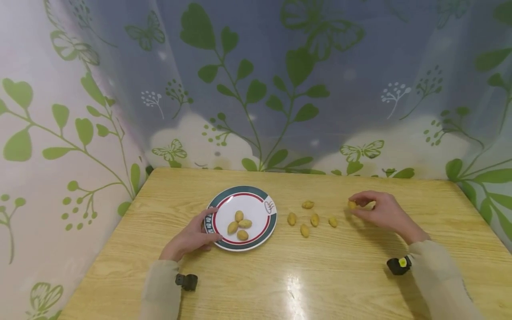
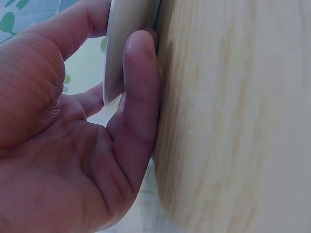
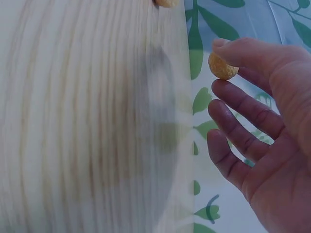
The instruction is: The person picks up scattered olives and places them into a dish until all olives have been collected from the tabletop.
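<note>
In the head view, a round white plate [image 1: 262,222] with a dark green rim and red ring lies on the table. Several small yellow-brown, nut-like oval pieces [image 1: 238,216] are grouped on it. My left hand [image 1: 188,235] holds the plate's left edge. The left wrist view has fingers above and below the plate edge [image 2: 114,73], the little finger lying along the tabletop. Off to the right, my right hand [image 1: 382,209] pinches one nut-like oval piece [image 3: 223,67] between thumb and forefinger, raised over the table. The other fingers are loosely bent.
Several more oval pieces [image 1: 314,219] lie scattered on the wooden table [image 1: 256,284] between the plate and my right hand. A leaf-patterned curtain [image 1: 256,133] hangs along the far edge. Both wrists carry a small black camera [image 1: 399,266].
</note>
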Motion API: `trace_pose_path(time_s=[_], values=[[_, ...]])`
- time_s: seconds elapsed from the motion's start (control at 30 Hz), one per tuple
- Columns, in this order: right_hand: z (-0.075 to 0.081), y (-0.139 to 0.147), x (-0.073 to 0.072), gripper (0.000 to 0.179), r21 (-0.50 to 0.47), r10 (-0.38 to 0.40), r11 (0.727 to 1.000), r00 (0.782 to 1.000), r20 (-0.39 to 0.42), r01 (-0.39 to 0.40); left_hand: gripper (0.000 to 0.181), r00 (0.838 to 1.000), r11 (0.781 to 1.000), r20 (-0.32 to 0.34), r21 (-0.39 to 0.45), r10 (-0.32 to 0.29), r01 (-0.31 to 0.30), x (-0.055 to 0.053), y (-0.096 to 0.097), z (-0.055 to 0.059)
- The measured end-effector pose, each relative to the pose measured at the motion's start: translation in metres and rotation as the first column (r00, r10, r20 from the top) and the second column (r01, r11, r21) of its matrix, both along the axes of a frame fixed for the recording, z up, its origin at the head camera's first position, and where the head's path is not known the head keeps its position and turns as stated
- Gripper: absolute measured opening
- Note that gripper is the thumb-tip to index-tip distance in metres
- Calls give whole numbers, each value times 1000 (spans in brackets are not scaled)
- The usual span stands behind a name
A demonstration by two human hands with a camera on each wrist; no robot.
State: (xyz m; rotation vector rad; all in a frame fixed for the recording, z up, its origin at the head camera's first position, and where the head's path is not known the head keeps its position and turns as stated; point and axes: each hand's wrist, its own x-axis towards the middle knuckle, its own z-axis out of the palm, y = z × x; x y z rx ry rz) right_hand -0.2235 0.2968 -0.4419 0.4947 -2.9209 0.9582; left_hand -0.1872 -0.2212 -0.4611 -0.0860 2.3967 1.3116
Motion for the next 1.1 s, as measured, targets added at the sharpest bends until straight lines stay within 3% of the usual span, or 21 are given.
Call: trace_pose_path(time_s=[0.57,1.1], values=[[12,-33,-2,31,-45,47,998,999,-10,-47,86,1000,1000,-3,5,-10,10,-1,-1,1],[10,-65,1,30,-80,100,992,995,-15,-101,85,1000,1000,-7,5,-15,15,-1,1,0]])
